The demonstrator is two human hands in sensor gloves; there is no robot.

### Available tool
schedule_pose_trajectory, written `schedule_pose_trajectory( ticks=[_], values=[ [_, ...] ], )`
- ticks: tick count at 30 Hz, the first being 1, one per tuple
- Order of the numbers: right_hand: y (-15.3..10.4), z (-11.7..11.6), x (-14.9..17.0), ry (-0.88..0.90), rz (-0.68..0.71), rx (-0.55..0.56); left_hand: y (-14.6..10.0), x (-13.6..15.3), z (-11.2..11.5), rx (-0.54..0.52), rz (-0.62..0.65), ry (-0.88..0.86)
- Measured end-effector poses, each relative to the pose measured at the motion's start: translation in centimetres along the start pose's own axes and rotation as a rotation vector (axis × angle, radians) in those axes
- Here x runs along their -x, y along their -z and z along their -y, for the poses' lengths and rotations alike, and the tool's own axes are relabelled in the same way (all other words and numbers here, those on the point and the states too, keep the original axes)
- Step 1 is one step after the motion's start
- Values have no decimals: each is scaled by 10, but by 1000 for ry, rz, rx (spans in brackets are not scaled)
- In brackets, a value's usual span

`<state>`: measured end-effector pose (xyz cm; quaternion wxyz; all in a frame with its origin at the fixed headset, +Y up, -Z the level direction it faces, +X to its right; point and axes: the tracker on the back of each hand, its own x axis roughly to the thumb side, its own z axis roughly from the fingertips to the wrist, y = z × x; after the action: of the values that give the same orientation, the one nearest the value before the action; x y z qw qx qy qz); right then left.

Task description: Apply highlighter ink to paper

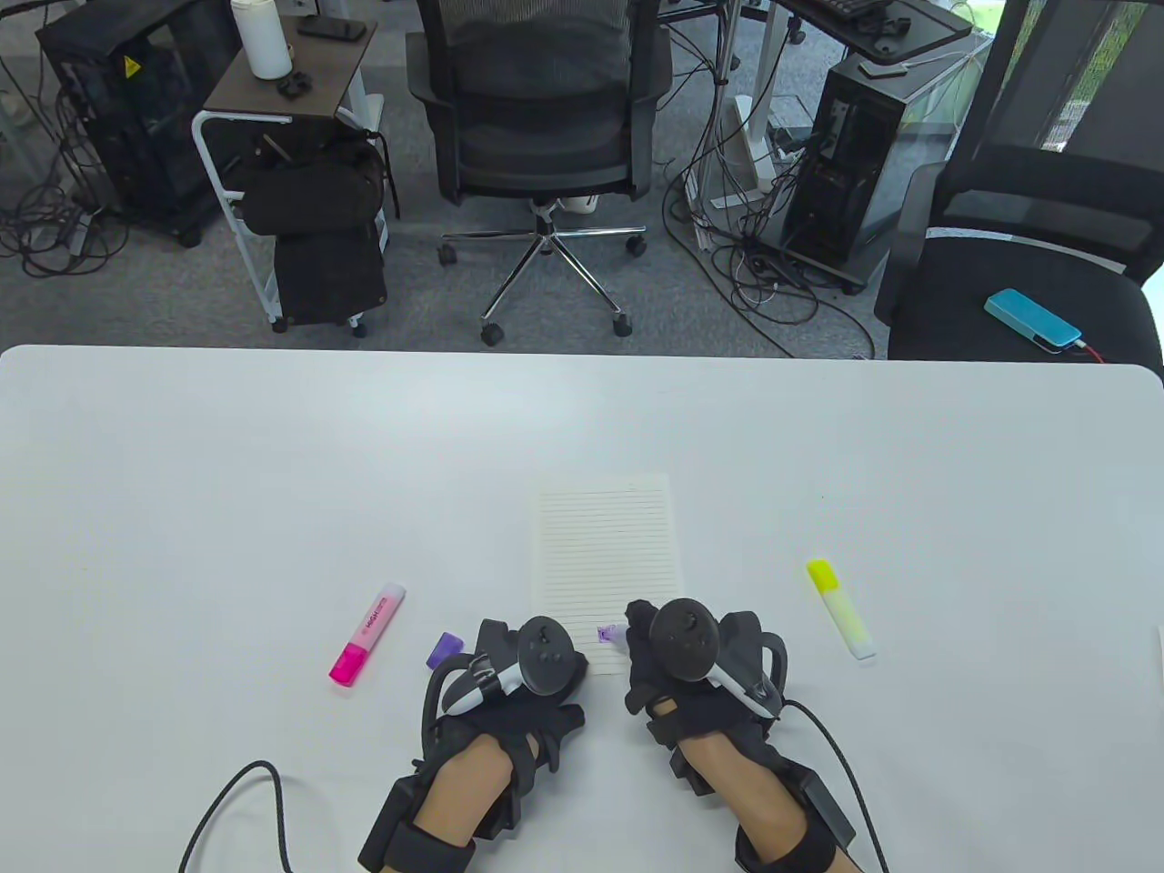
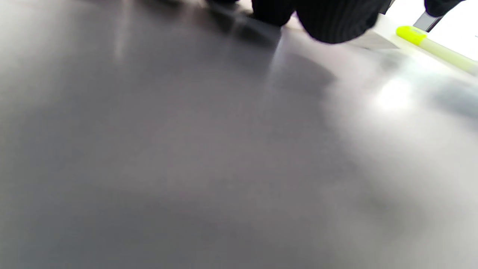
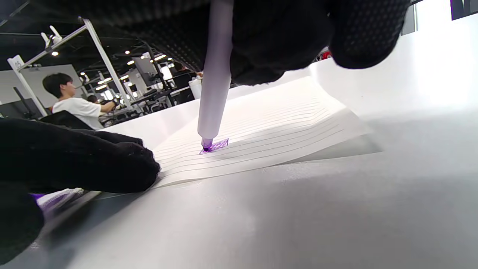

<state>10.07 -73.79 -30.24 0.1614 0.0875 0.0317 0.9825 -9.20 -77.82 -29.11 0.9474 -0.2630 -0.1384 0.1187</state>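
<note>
A lined paper sheet lies on the white table. My right hand grips an uncapped purple highlighter upright, with its tip touching the paper's near edge. A short purple mark lies at the tip and also shows in the table view. My left hand rests on the table beside the paper's near left corner. Its fingers press on the sheet's edge. The purple cap lies just left of my left hand.
A capped pink highlighter lies on the table to the left. A capped yellow highlighter lies to the right and also shows in the left wrist view. Office chairs and computer towers stand beyond the table's far edge.
</note>
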Motion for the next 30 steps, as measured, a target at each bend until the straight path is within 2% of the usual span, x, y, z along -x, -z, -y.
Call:
schedule_pose_trajectory(
  ticks=[3,8,12,16,21,25,30],
  values=[
    [-3,3,-3,-60,-16,34,0,0,0,0,1,-2],
    [-3,0,-2,7,18,7,0,0,0,0,0,0],
    [-3,5,-2,-69,-23,36,0,0,0,0,0,-2],
    [-2,-1,-2,-12,44,5,0,0,0,0,0,0],
    [-2,3,-2,-84,-24,42,0,0,0,0,0,-1],
    [0,-1,0,-48,17,40,0,0,0,0,-1,1],
    [0,3,2,-87,-48,55,1,1,0,0,0,-2]
  ],
)
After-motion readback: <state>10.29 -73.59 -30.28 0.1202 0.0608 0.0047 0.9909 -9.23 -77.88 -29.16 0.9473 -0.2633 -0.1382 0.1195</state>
